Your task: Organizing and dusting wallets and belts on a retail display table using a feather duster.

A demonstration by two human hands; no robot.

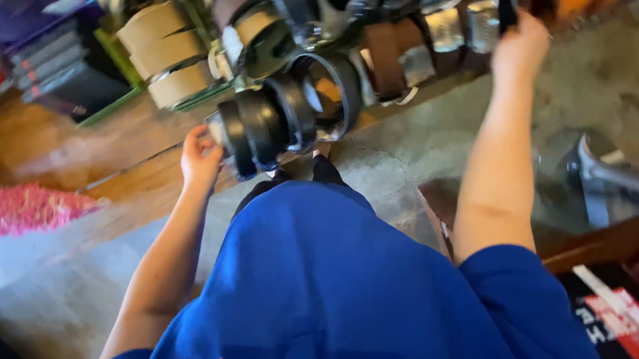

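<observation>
My left hand [200,156] reaches up to a row of black tape rolls [264,123] hanging on a rod, with its fingers closed on the outermost black roll [229,136]. My right hand [521,46] is raised at the top right and grips a dark narrow object [506,9] beside silver tape rolls [444,28]. The frame is blurred, so I cannot name that dark object. My blue shirt [343,288] fills the lower middle.
Brown tape rolls [168,51] and more black and brown rolls [386,57] hang along a display. A wooden shelf [69,147] lies at left with a pink fluffy item [24,210]. The floor is grey concrete [604,77]. A metal bar [614,171] stands at right.
</observation>
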